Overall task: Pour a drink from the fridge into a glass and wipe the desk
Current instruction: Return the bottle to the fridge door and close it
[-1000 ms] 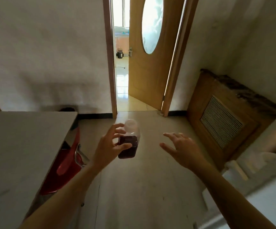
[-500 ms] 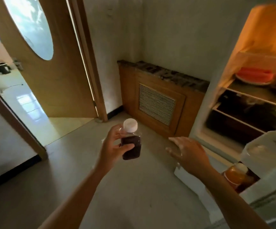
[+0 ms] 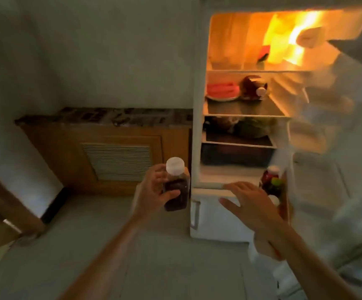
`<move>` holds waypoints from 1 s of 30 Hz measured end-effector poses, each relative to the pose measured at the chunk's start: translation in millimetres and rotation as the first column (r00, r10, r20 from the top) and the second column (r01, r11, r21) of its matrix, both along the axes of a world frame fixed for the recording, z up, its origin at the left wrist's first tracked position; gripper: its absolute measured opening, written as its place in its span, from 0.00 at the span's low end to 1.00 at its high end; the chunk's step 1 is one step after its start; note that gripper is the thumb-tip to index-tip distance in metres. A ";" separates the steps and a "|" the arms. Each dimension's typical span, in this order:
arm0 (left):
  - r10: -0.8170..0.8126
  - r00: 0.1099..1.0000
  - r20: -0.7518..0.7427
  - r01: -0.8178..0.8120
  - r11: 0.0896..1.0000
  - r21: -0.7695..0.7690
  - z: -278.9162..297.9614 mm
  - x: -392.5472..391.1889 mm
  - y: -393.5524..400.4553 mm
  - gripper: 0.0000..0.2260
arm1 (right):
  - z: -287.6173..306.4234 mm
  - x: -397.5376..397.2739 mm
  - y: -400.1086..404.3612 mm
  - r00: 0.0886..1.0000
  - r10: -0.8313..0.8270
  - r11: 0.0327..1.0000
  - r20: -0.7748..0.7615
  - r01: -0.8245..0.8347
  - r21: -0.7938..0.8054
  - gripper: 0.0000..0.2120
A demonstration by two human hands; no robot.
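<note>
My left hand (image 3: 151, 191) grips a small clear bottle (image 3: 176, 187) of dark red drink with a white cap, held upright in front of me. The fridge (image 3: 197, 131) stands open straight ahead, its inside lit orange. My right hand (image 3: 251, 204) is empty, fingers spread, stretched toward the lower edge of the fridge compartment. The open fridge door (image 3: 338, 191) fills the right side, blurred. Its lower shelf holds other bottles (image 3: 271, 182) just right of my right hand. No glass or desk is in sight.
A plate of red food (image 3: 222, 90) and a dark bottle lying down (image 3: 253, 86) sit on a fridge shelf. A wooden radiator cover (image 3: 110, 152) with a dark stone top stands left of the fridge. A wooden door edge (image 3: 6, 213) is at far left.
The view has swung right from the doorway and desk to face the open fridge. My left hand keeps the bottle; my right hand has reached closer to the fridge.
</note>
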State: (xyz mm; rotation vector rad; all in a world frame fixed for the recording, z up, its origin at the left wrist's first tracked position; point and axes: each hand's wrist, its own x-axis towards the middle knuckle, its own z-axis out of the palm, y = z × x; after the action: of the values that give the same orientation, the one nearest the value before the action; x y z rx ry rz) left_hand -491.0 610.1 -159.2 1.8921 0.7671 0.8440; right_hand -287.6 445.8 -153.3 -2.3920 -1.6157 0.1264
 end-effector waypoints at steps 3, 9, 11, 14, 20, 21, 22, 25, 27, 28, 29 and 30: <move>-0.209 0.977 0.031 0.209 0.978 0.021 10.7 28.3 34.4 0.30 | 3.3 -9.3 3.8 0.986 -0.167 0.984 0.017 0.166 0.063 0.39; -0.556 0.829 0.059 0.551 0.831 0.077 49.1 90.7 65.9 0.29 | 33.9 -30.5 -8.7 0.881 -0.472 0.879 0.043 0.466 0.098 0.22; -0.656 0.749 0.089 0.652 0.754 0.076 61.8 116.6 60.3 0.27 | 48.2 -33.3 -21.5 0.826 -0.558 0.830 0.073 0.555 0.058 0.21; -0.752 0.639 0.162 0.748 0.657 0.097 76.9 158.9 42.7 0.27 | 60.2 -32.4 -45.0 0.741 -0.669 0.743 0.065 0.664 0.077 0.28; -0.854 0.472 0.218 0.864 0.497 0.076 91.5 235.8 10.1 0.27 | 70.6 -19.4 -67.8 0.605 -0.793 0.609 0.070 0.784 0.118 0.24; -0.864 0.448 0.229 0.876 0.475 0.080 93.7 244.6 5.6 0.28 | 72.1 -16.8 -67.9 0.585 -0.809 0.588 0.067 0.799 0.123 0.24; -0.878 0.415 0.237 0.891 0.446 0.090 95.1 253.4 2.3 0.28 | 72.4 -14.0 -67.3 0.566 -0.821 0.570 0.069 0.811 0.132 0.24; -0.922 0.317 0.224 0.933 0.345 0.101 96.6 277.4 -7.0 0.29 | 74.1 -9.7 -62.4 0.523 -0.851 0.526 0.059 0.841 0.131 0.24; -0.941 0.266 0.211 0.946 0.296 0.129 97.1 292.9 -11.6 0.29 | 77.0 -7.0 -60.4 0.491 -0.870 0.493 0.050 0.861 0.125 0.23; -0.949 0.232 0.212 0.952 0.267 0.150 96.3 300.9 -13.8 0.29 | 79.3 -6.1 -59.2 0.471 -0.881 0.473 0.049 0.872 0.127 0.23; -0.955 0.197 0.220 0.959 0.234 0.158 95.0 309.3 -16.1 0.29 | 81.9 -5.9 -57.1 0.448 -0.893 0.450 0.045 0.883 0.131 0.23; -0.959 0.162 0.233 0.969 0.199 0.145 93.6 318.1 -19.0 0.29 | 83.5 -5.2 -55.4 0.429 -0.902 0.430 0.039 0.892 0.141 0.23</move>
State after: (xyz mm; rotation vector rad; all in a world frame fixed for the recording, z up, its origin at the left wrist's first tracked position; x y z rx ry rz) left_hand -172.9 591.1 -65.6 1.6677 -0.6972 0.1727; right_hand -292.8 390.3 -69.8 -2.8435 -0.1175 -0.2950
